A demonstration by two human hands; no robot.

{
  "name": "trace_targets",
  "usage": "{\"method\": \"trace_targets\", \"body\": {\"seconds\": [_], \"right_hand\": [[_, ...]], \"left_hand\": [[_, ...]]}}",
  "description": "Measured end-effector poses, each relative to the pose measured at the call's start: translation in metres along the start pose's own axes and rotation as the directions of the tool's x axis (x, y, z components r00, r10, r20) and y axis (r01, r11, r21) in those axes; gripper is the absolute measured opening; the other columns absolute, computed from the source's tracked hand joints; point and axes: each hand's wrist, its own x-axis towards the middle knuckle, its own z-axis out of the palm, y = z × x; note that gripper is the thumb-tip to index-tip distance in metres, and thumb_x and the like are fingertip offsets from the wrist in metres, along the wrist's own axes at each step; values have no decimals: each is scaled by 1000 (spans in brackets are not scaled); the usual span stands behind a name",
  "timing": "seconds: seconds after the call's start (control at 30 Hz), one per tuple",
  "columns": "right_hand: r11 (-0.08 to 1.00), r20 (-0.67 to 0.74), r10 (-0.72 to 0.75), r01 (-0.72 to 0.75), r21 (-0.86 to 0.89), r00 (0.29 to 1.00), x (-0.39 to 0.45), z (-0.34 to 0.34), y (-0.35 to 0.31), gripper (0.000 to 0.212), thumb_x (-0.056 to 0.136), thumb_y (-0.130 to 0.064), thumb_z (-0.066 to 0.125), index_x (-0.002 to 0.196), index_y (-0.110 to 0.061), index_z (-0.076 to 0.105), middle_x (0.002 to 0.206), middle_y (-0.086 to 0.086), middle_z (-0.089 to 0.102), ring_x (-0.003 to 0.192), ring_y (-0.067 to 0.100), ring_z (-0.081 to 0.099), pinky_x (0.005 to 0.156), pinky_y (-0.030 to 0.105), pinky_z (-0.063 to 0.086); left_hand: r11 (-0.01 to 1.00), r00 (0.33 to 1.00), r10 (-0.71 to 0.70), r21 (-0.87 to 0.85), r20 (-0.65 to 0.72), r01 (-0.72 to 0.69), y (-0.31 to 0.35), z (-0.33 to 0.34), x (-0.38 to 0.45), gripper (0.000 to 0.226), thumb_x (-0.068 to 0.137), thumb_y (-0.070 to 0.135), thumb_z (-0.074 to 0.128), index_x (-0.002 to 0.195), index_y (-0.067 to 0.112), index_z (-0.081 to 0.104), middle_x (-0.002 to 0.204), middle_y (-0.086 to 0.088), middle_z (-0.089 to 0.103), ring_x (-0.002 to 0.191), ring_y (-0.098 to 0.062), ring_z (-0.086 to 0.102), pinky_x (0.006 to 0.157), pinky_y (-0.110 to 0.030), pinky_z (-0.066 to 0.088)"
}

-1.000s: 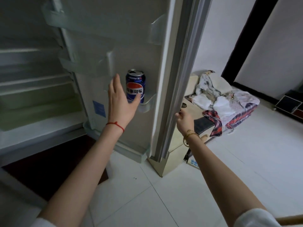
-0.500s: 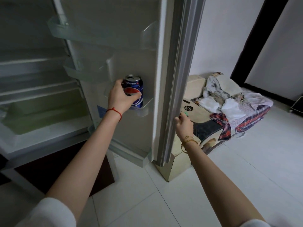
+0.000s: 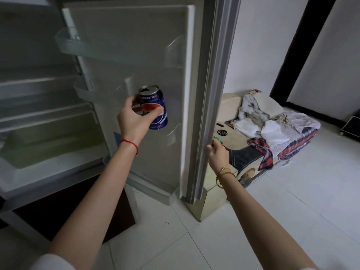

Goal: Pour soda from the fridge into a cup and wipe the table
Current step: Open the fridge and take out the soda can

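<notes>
A blue soda can point(image 3: 154, 106) with a red and white logo is in my left hand point(image 3: 134, 121), held slightly tilted just above and in front of the lower door shelf point(image 3: 171, 133) of the open fridge. Its top looks opened. My right hand point(image 3: 216, 152) grips the outer edge of the fridge door point(image 3: 206, 94) and holds it open. A red string circles my left wrist and gold bangles my right. No cup or table is in view.
The fridge interior point(image 3: 39, 114) on the left has bare shelves and a pale drawer. Right of the door stands a low box or seat point(image 3: 233, 145) piled with clothes point(image 3: 272, 123). White floor tiles point(image 3: 292, 191) stretch to the right, with a dark doorway frame point(image 3: 296, 45) behind.
My left hand closed around the can on the door shelf and has lifted it up and out of the shelf. My right hand stays on the door edge.
</notes>
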Motion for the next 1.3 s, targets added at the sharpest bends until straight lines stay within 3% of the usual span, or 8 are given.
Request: {"method": "trace_targets", "body": {"seconds": [0.17, 0.37, 0.5, 0.73, 1.03, 1.2, 1.3], "right_hand": [[997, 58, -69, 66, 50, 996, -8, -8, -2, 22, 99, -17, 43, 116, -13, 58, 103, 2, 61, 91, 18, 56, 79, 29, 42], [994, 57, -86, 82, 70, 995, -13, -7, -1, 22, 101, -20, 39, 105, -10, 58, 97, 4, 61, 86, 18, 55, 69, 28, 38], [992, 65, -77, 70, 107, 995, -19, -7, -1, 24, 102, -23, 38, 104, -11, 59, 95, 3, 60, 90, 20, 56, 78, 35, 44], [989, 63, -79, 70, 128, 995, -41, -5, -9, 26, 102, -24, 35, 101, -12, 58, 90, 1, 59, 83, 16, 53, 74, 29, 35], [982, -34, -173, 175, 64, 984, -85, 9, -18, 22, 101, -20, 40, 80, -20, 45, 68, -11, 47, 63, 2, 45, 57, 24, 33], [984, -99, -164, 170, 56, 982, -119, 29, -28, 18, 101, -23, 40, 83, -26, 44, 66, -13, 46, 62, 0, 45, 56, 22, 32], [983, -130, -153, 165, 85, 980, -144, 42, -40, 16, 101, -22, 41, 87, -22, 48, 68, -15, 47, 62, -3, 48, 56, 13, 32]], "left_hand": [[997, 999, 37, -65, 25, -36, 14, -10, -9, 64, 65, 32, 88, 122, 25, 59, 107, 17, 63, 94, 9, 59, 76, -10, 46], [995, 997, 52, -88, 61, -47, 16, -23, -27, 61, 62, 30, 89, 115, 30, 59, 106, 20, 65, 99, 4, 62, 83, -17, 49], [995, 994, 65, -83, 85, -58, 17, -32, -44, 62, 62, 30, 90, 116, 28, 59, 108, 18, 65, 101, 1, 62, 82, -16, 49], [992, 996, 44, -120, 73, -35, 20, -53, -76, 61, 63, 21, 90, 116, 26, 60, 108, 17, 65, 100, 0, 63, 75, -9, 49], [990, 995, 15, -143, 95, -1, 10, -98, -107, 65, 62, 24, 90, 120, 25, 61, 115, 10, 68, 106, -7, 64, 85, -22, 52], [991, 997, -4, -136, 83, 15, 0, -135, -121, 66, 63, 21, 90, 122, 21, 61, 115, 8, 68, 105, -8, 64, 82, -20, 52], [992, 996, -32, -121, 86, 42, -7, -163, -130, 68, 63, 21, 89, 125, 20, 60, 116, 9, 67, 106, -5, 64, 82, -17, 50]]}}
